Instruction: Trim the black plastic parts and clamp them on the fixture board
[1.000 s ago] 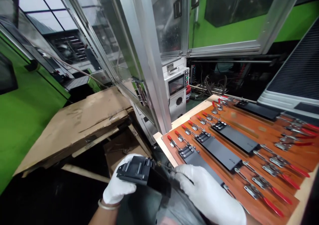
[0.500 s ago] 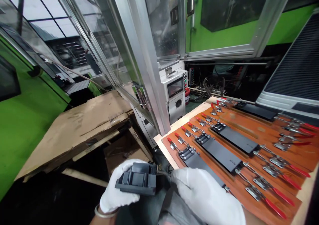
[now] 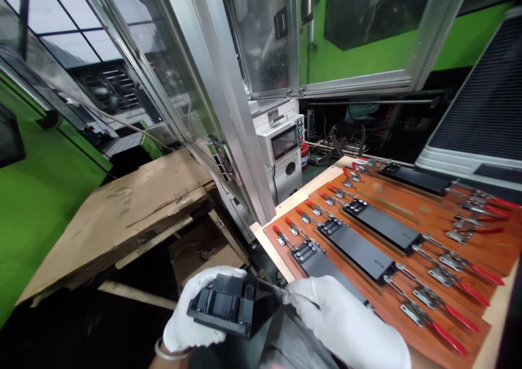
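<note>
My left hand [image 3: 179,312], in a white glove, is closed around a black moulded plastic part [image 3: 223,305] with raised blocks and recesses on its upper side. Its tilted top face is turned toward me. Also gloved in white, my right hand [image 3: 340,317] pinches a thin metal tool [image 3: 271,287], whose narrow end points at the right side of the part. Whether the tip touches the part, I cannot tell. Grey cloth [image 3: 291,339] shows below, between the two hands.
At right, an orange fixture board [image 3: 424,214] carries several dark flat parts [image 3: 355,246] held by red-handled toggle clamps [image 3: 448,333]. A cardboard-covered table [image 3: 134,195] stands left. An aluminium-framed door [image 3: 228,86] rises ahead, near a white control cabinet [image 3: 281,146].
The black part has tilted a little further, with its right side lower. My right hand has shifted slightly, and more of the thin tool shows. The whole view has drifted slightly.
</note>
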The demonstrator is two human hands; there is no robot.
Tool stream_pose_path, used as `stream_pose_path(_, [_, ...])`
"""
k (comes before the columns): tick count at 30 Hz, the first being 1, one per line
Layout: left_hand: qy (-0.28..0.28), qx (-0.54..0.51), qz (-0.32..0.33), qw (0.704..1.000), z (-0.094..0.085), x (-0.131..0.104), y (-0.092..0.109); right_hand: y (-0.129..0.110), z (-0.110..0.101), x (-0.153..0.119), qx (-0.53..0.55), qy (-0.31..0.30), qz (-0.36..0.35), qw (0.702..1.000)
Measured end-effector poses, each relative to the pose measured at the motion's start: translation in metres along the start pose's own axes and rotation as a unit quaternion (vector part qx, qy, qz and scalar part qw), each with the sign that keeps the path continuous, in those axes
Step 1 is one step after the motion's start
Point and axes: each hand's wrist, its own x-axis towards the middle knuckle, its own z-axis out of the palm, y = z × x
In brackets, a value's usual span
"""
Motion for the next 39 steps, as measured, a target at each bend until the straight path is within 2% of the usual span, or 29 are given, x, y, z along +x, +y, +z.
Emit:
stream_pose_path(6, [-0.016, 0.036, -0.008, 0.999, -0.004, 0.002, 0.001, 0.001, 0.002, -0.001, -0.004, -0.006, 0.025, 1.0])
stream_pose_path(13, [-0.012, 0.039, 0.019, 0.999, 0.0, 0.002, 0.004, 0.004, 0.004, -0.004, -0.043, -0.03, 0.011, 0.999])
stream_pose_path(18, [-0.025, 0.075, -0.019, 0.997, 0.003, 0.006, 0.009, 0.007, 0.006, 0.0, -0.112, 0.033, 0.007, 0.993])
stream_pose_path(22, [-0.04, 0.058, -0.044, 0.997, 0.003, 0.006, 0.007, 0.011, 0.004, 0.006, -0.141, 0.091, 0.003, 0.986])
stream_pose_path(24, [-0.039, 0.052, -0.046, 0.997, 0.003, 0.005, 0.004, 0.013, 0.003, 0.006, -0.121, 0.076, 0.001, 0.99])
stream_pose_path(28, [-0.036, 0.044, -0.035, 0.998, 0.002, 0.004, 0.002, 0.012, 0.002, -0.001, -0.048, 0.01, 0.01, 0.999])
stream_pose_path(34, [-0.052, 0.041, -0.039, 0.997, 0.003, 0.008, 0.001, 0.013, 0.004, -0.007, -0.056, -0.021, -0.011, 0.998])
stream_pose_path(36, [-0.051, 0.038, -0.048, 0.997, 0.004, 0.008, 0.0, 0.016, 0.004, -0.003, -0.085, 0.001, -0.008, 0.996])
stream_pose_path(39, [-0.046, 0.018, -0.051, 0.997, 0.006, 0.008, -0.003, 0.02, 0.004, 0.004, -0.151, 0.069, 0.009, 0.986])
